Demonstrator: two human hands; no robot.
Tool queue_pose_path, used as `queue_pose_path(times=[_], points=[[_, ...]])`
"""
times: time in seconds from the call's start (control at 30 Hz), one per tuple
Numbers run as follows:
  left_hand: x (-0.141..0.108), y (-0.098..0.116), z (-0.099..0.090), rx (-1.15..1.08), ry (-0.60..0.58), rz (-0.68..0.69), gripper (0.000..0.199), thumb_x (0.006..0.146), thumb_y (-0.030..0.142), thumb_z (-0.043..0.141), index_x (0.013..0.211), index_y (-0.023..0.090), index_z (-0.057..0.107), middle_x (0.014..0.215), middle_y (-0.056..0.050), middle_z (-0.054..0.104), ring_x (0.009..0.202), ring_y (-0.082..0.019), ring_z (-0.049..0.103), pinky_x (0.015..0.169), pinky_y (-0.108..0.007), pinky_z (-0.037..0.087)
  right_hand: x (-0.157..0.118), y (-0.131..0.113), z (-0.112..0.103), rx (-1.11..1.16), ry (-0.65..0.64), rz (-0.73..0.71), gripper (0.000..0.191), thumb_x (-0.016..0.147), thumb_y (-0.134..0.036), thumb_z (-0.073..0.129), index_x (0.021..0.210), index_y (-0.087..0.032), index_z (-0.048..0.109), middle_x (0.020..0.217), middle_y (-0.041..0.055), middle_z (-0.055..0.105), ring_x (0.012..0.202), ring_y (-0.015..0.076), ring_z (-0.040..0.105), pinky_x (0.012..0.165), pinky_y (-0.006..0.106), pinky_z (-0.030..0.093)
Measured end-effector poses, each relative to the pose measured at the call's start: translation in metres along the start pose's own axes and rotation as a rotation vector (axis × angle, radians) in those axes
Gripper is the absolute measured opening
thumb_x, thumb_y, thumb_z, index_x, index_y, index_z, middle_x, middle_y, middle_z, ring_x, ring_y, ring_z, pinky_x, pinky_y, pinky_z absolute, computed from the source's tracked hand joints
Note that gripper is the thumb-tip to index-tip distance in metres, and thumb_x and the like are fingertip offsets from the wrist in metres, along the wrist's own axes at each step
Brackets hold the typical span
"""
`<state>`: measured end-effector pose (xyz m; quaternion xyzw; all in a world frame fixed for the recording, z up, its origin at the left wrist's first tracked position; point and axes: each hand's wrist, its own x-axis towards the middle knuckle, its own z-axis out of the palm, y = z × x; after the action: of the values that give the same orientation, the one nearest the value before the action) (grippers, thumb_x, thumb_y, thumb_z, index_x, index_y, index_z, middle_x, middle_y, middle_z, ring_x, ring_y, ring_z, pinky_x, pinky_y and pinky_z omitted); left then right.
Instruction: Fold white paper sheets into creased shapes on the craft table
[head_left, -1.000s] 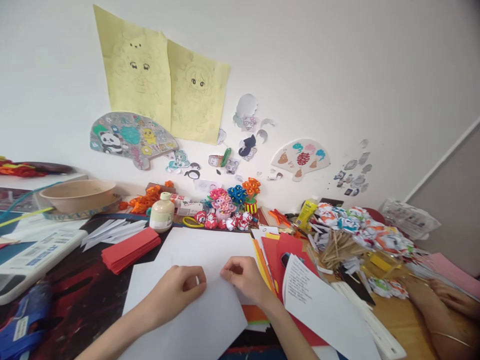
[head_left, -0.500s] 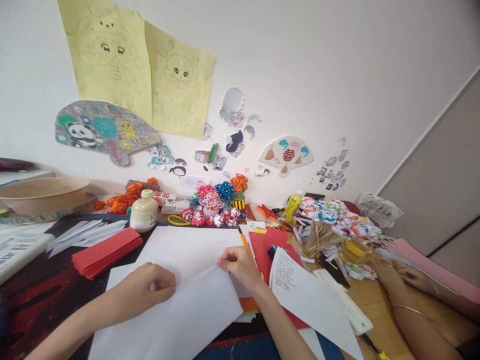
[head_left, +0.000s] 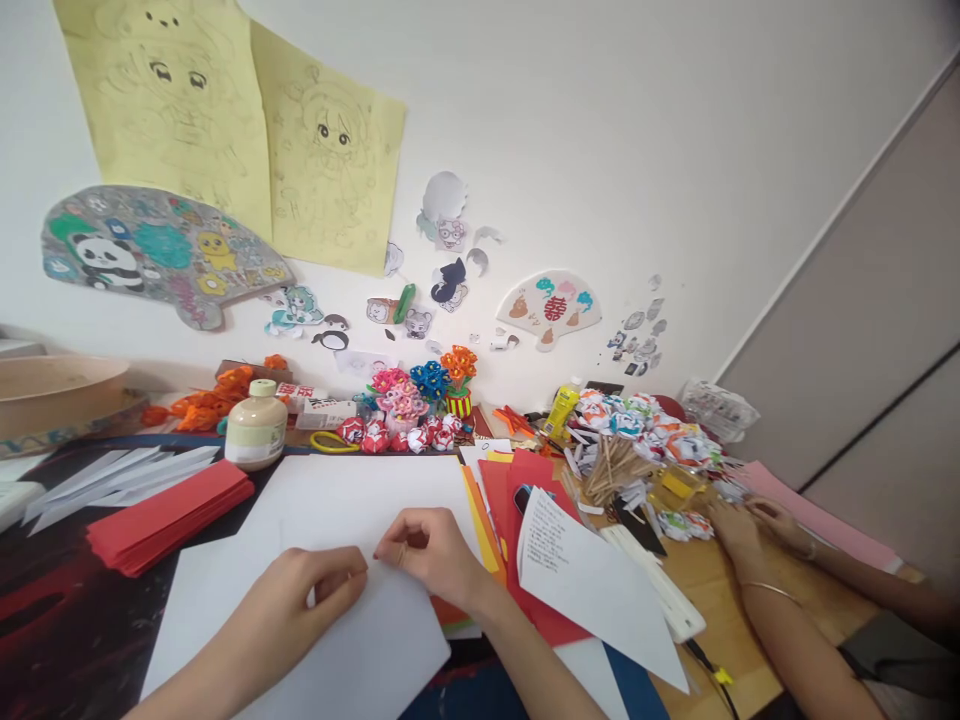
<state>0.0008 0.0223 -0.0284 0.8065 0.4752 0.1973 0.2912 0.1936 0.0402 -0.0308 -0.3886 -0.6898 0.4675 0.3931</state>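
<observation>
Left grip [head_left: 307,602] and right grip [head_left: 436,562] — both pinching white paper [head_left: 375,640] — over cluttered dark tabletop [head_left: 97,640], pale wall [head_left: 637,150] behind

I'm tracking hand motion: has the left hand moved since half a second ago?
Yes: rightward, toward the right hand. Judged against the cream-coloured bottle, the left hand sits farther right than it did then.

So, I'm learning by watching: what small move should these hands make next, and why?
I'd probably ease the left hand outward over the white sheet: it sits close beside the right hand, and a wider spread might steady the sheet better.
</observation>
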Motion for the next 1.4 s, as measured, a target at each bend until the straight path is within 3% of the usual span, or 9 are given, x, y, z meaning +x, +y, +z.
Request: queue_pose_path(times=[0.07,0.17,0.33,0.53,0.63,0.9,1.1,1.27,1.4], points=[[0.0,0.002,-0.004,0.005,0.055,-0.019,0.037,0.088,0.043,0.036,0.065,0.019,0.053,0.059,0.002,0.049,0.059,-0.013,0.042,0.055,-0.022,0.03,0.0,-0.002,-0.004,-0.027,-0.009,0.017,0.032,0.074,-0.048,0.068,0.078,-0.016,0.066,0.066,-0.0018,0.054,0.062,0.0115,0.047,0.056,0.022,0.037],[0.001,0.002,-0.012,-0.048,0.083,-0.06,0.042,0.088,0.05,0.036,0.071,0.019,0.059,0.063,0.001,0.054,0.062,-0.015,0.046,0.055,-0.022,0.031,0.0,-0.003,-0.008,-0.064,0.001,0.064,0.042,0.072,-0.056,0.066,0.065,-0.015,0.059,0.059,-0.0035,0.043,0.058,0.0102,0.039,0.05,0.021,0.03],[0.004,0.004,-0.02,-0.321,-0.098,-0.077,0.039,0.082,0.052,0.044,0.067,0.018,0.056,0.055,0.004,0.048,0.053,-0.012,0.044,0.049,-0.021,0.032,0.0,-0.005,-0.011,0.08,-0.053,0.129,0.048,0.07,-0.062,0.065,0.061,-0.016,0.053,0.06,-0.0031,0.042,0.056,0.0099,0.037,0.05,0.022,0.028],[0.007,0.004,-0.004,-0.45,-0.147,-0.17,0.032,0.076,0.04,0.046,0.052,0.019,0.04,0.036,0.007,0.042,0.034,-0.009,0.04,0.042,-0.021,0.029,0.003,0.0,-0.015,0.044,-0.078,0.127,0.06,0.065,-0.051,0.073,0.049,-0.018,0.025,0.056,-0.0061,0.019,0.053,0.007,0.017,0.049,0.025,0.01],[0.007,-0.001,0.001,-0.477,-0.145,-0.154,0.031,0.075,0.038,0.046,0.051,0.019,0.04,0.036,0.006,0.044,0.033,-0.009,0.04,0.041,-0.02,0.028,0.004,0.004,-0.016,0.048,-0.093,0.125,0.061,0.067,-0.048,0.073,0.05,-0.019,0.022,0.057,-0.0061,0.017,0.054,0.0074,0.015,0.049,0.026,0.009],[0.004,-0.01,-0.009,-0.385,-0.106,-0.109,0.024,0.074,0.031,0.044,0.053,0.018,0.043,0.043,0.007,0.036,0.038,-0.008,0.038,0.041,-0.02,0.029,0.01,0.019,-0.039,-0.034,0.178,0.097,0.06,0.071,-0.045,0.068,0.054,-0.021,0.017,0.059,-0.0059,0.013,0.055,0.0084,0.013,0.051,0.026,0.008],[0.005,-0.021,-0.013,-0.268,-0.195,-0.034,0.019,0.075,0.023,0.041,0.057,0.018,0.044,0.046,0.007,0.037,0.04,-0.009,0.043,0.043,-0.02,0.031,0.008,0.017,-0.04,-0.13,-0.04,0.093,0.053,0.069,-0.048,0.07,0.057,-0.02,0.027,0.062,-0.0057,0.021,0.056,0.0082,0.019,0.05,0.024,0.011],[0.004,-0.016,-0.012,-0.241,-0.189,-0.022,0.019,0.076,0.021,0.039,0.057,0.019,0.039,0.046,0.007,0.036,0.041,-0.009,0.042,0.045,-0.021,0.029,0.01,0.018,-0.032,-0.058,0.111,0.081,0.057,0.071,-0.048,0.069,0.058,-0.021,0.021,0.062,-0.006,0.016,0.055,0.0079,0.016,0.049,0.024,0.01],[0.004,-0.012,-0.014,-0.193,-0.127,0.027,0.019,0.074,0.018,0.04,0.056,0.019,0.035,0.053,0.006,0.033,0.048,-0.008,0.035,0.049,-0.021,0.025,0.009,0.014,-0.041,0.035,0.26,0.128,0.056,0.066,-0.046,0.071,0.056,-0.021,0.022,0.057,-0.007,0.019,0.052,0.0073,0.017,0.047,0.023,0.012]])
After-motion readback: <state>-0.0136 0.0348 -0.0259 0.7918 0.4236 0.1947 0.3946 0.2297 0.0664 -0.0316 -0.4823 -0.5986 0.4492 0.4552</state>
